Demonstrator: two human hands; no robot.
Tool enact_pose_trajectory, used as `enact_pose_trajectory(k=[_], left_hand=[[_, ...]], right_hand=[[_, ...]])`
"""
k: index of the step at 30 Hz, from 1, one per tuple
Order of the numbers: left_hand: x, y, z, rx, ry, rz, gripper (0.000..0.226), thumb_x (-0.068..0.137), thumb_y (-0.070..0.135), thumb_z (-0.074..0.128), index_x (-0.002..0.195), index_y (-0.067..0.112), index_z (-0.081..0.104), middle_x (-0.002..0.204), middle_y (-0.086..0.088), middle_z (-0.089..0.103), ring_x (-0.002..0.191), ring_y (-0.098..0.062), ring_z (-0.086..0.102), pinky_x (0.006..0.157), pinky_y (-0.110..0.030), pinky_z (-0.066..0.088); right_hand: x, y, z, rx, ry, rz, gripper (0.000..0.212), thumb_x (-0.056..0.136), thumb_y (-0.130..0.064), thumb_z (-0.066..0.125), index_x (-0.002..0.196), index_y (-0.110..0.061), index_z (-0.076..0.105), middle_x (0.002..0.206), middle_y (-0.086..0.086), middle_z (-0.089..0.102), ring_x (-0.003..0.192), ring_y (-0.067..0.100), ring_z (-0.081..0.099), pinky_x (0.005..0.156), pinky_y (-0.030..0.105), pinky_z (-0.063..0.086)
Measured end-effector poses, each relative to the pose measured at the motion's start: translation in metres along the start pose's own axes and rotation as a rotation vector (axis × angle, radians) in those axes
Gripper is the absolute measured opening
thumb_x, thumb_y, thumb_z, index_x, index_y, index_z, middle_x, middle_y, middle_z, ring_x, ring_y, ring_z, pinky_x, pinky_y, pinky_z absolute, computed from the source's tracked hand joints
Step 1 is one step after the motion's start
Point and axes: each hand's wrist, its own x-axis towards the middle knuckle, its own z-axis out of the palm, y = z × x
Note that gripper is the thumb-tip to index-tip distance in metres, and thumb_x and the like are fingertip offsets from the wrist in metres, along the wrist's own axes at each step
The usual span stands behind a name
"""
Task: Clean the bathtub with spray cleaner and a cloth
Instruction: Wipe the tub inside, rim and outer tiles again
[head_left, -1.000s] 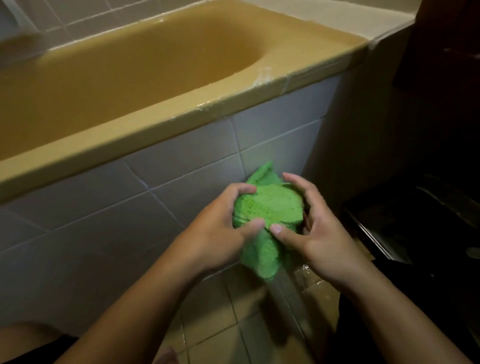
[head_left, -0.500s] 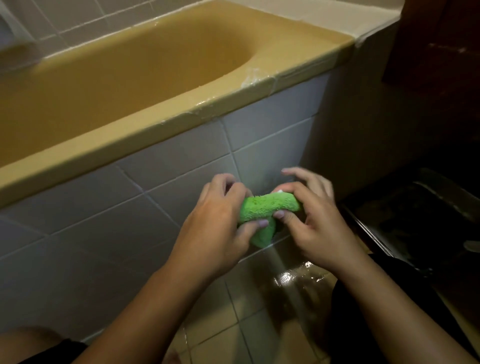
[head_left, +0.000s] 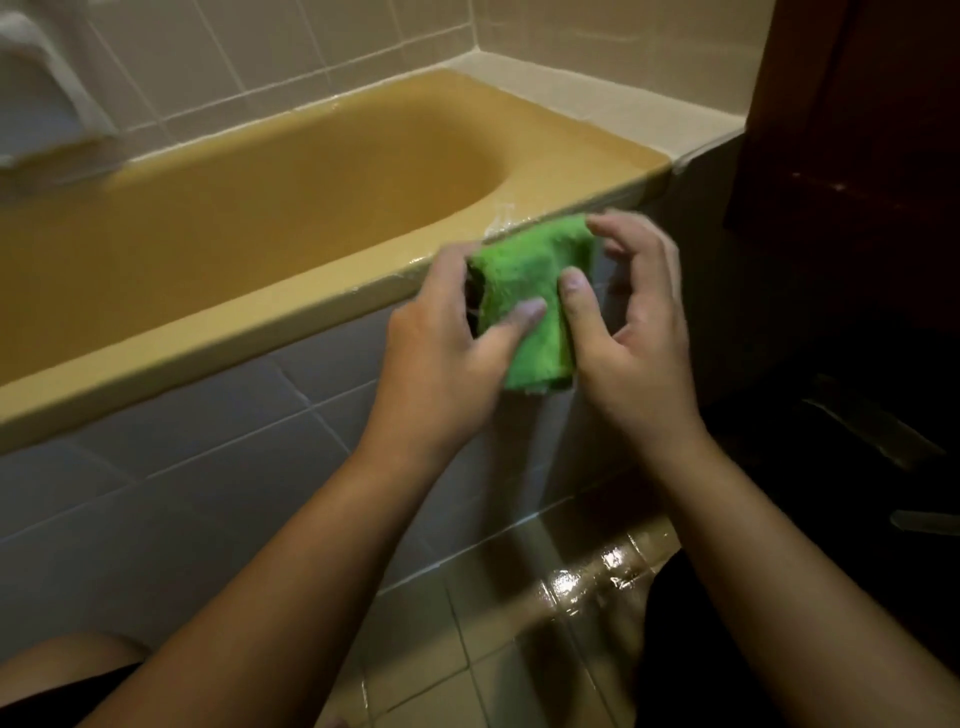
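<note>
Cloth (head_left: 530, 306), bright green and folded into a thick pad, hung in the air between both hands. It sat just in front of the bathtub (head_left: 260, 332) rim near its right end, above the grey tiled panel (head_left: 208, 467) under that rim. The left hand (head_left: 441, 358) gripped the cloth's left edge: its thumb (head_left: 522, 316) lay across the front face, while its fingers were curled behind the fabric and mostly hidden. The right hand (head_left: 636, 343) pinched the right side, its thumb (head_left: 574, 293) pressed flat on the front. Its fingers (head_left: 631, 236) were bent and slightly spread, arching over the upper right corner, and whether all of them touched the fabric could not be told. The tub was mustard yellow, its basin lying beyond the hands. Wet, glossy floor tiles (head_left: 587, 577) shone beneath the forearms, and pale wall tiles (head_left: 270, 57) rose behind the tub.
</note>
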Motion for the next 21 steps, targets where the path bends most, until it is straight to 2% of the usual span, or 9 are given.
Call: enact_pose_trajectory(k=[4, 6, 8, 11, 13, 14, 15, 18, 21], left_hand=[[0.043, 0.017, 0.001, 0.026, 0.146, -0.034, 0.041, 0.092, 0.030, 0.074, 0.126, 0.014, 0.058, 0.109, 0.004, 0.069, 0.099, -0.013, 0.067, 0.090, -0.037, 0.054], [0.059, 0.024, -0.002, 0.044, 0.100, -0.041, 0.039, 0.095, 0.031, 0.066, 0.130, 0.016, 0.057, 0.111, 0.002, 0.068, 0.102, -0.018, 0.065, 0.093, -0.038, 0.052], [0.070, 0.028, -0.010, 0.175, 0.009, -0.020, 0.033, 0.099, 0.031, 0.059, 0.129, 0.019, 0.059, 0.108, 0.000, 0.069, 0.102, -0.023, 0.064, 0.091, -0.037, 0.051], [0.085, 0.020, -0.031, 0.424, -0.100, 0.000, 0.021, 0.102, 0.033, 0.049, 0.106, 0.021, 0.067, 0.093, -0.003, 0.069, 0.103, -0.031, 0.059, 0.083, -0.035, 0.045], [0.091, 0.008, -0.045, 0.441, -0.174, -0.053, 0.029, 0.105, 0.028, 0.046, 0.081, 0.021, 0.060, 0.077, 0.006, 0.062, 0.091, -0.025, 0.058, 0.071, -0.033, 0.036], [0.092, 0.002, -0.049, 0.449, -0.191, -0.080, 0.031, 0.106, 0.024, 0.047, 0.076, 0.022, 0.058, 0.072, 0.010, 0.058, 0.085, -0.021, 0.055, 0.067, -0.031, 0.032], [0.093, -0.003, -0.053, 0.460, -0.188, -0.102, 0.029, 0.106, 0.022, 0.048, 0.080, 0.022, 0.061, 0.073, 0.010, 0.059, 0.083, -0.018, 0.053, 0.067, -0.029, 0.031], [0.094, -0.014, -0.057, 0.536, -0.145, -0.135, 0.025, 0.103, 0.026, 0.052, 0.118, 0.026, 0.072, 0.102, 0.003, 0.070, 0.097, -0.018, 0.059, 0.080, -0.026, 0.040], [0.093, -0.019, -0.056, 0.591, -0.091, -0.151, 0.032, 0.101, 0.025, 0.049, 0.125, 0.030, 0.069, 0.118, -0.001, 0.073, 0.110, -0.027, 0.063, 0.094, -0.034, 0.050]], right_hand=[[0.039, -0.005, 0.015, -0.129, -0.109, -0.234, 0.038, 0.107, -0.016, 0.049, 0.143, -0.006, 0.058, 0.152, 0.011, 0.052, 0.148, 0.027, 0.040, 0.124, 0.047, 0.029], [0.058, -0.001, 0.025, -0.179, -0.134, -0.254, 0.043, 0.109, -0.025, 0.042, 0.148, -0.012, 0.054, 0.155, 0.007, 0.051, 0.149, 0.029, 0.039, 0.122, 0.052, 0.028], [0.073, 0.002, 0.033, -0.253, -0.151, -0.256, 0.048, 0.109, -0.036, 0.036, 0.152, -0.022, 0.051, 0.155, 0.000, 0.052, 0.146, 0.024, 0.043, 0.118, 0.052, 0.032], [0.080, 0.004, 0.039, -0.406, -0.147, -0.325, 0.047, 0.107, -0.045, 0.039, 0.147, -0.028, 0.057, 0.147, -0.004, 0.059, 0.136, 0.026, 0.052, 0.111, 0.049, 0.038], [0.079, 0.004, 0.040, -0.481, -0.119, -0.415, 0.044, 0.104, -0.046, 0.046, 0.137, -0.026, 0.066, 0.137, -0.004, 0.066, 0.123, 0.030, 0.058, 0.101, 0.048, 0.042], [0.080, 0.005, 0.040, -0.498, -0.106, -0.458, 0.042, 0.103, -0.046, 0.048, 0.132, -0.024, 0.069, 0.133, -0.004, 0.068, 0.117, 0.031, 0.060, 0.096, 0.047, 0.044], [0.082, 0.008, 0.039, -0.510, -0.101, -0.493, 0.041, 0.103, -0.046, 0.050, 0.129, -0.023, 0.070, 0.131, -0.004, 0.069, 0.112, 0.031, 0.061, 0.093, 0.045, 0.045], [0.096, 0.029, 0.022, -0.550, -0.070, -0.522, 0.040, 0.104, -0.044, 0.048, 0.125, -0.019, 0.072, 0.127, 0.000, 0.070, 0.108, 0.033, 0.062, 0.089, 0.044, 0.045], [0.113, 0.057, -0.002, -0.526, 0.051, -0.422, 0.045, 0.106, -0.044, 0.041, 0.120, -0.015, 0.073, 0.122, 0.008, 0.071, 0.107, 0.035, 0.063, 0.094, 0.047, 0.046]])
